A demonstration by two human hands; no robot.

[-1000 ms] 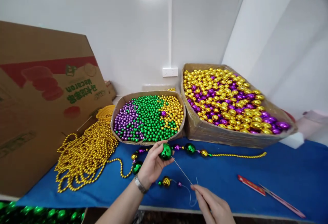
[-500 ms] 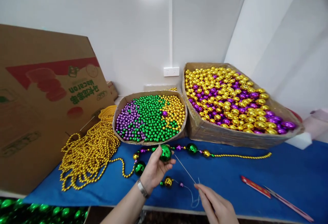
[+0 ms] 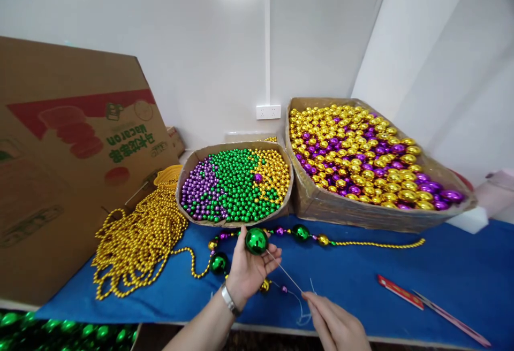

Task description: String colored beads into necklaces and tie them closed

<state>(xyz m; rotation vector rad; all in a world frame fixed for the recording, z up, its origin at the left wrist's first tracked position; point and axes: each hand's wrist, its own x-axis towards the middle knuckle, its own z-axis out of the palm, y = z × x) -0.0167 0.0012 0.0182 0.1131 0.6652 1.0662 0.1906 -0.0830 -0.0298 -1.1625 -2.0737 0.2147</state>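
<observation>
A large shiny green bead [image 3: 256,240] rests in my left hand [image 3: 249,271], palm up, with the thumb along its left side. Between thumb and fingers of my right hand [image 3: 335,316] is pinched a long thin needle [image 3: 285,271]. Its far end meets the bead's lower right side; whether it is inside the hole I cannot make out. White thread [image 3: 300,308] trails near the right hand to a small purple bead [image 3: 284,289]. A gold bead [image 3: 264,285] sits beyond that, partly behind my left hand. Behind the hands lies a strung garland with a green bead [image 3: 300,232] and gold chain [image 3: 381,243].
A box of small beads [image 3: 235,185] and a bigger box of gold and purple beads [image 3: 361,163] stand at the back. Left are a heap of gold bead chains [image 3: 138,238] and a large carton [image 3: 80,169]. Tweezers [image 3: 453,319] and a red packet [image 3: 399,292] lie right.
My left hand has opened a little and shifted slightly, bringing the green bead down and left. The needle's end now meets the bead, and my right hand has moved slightly left.
</observation>
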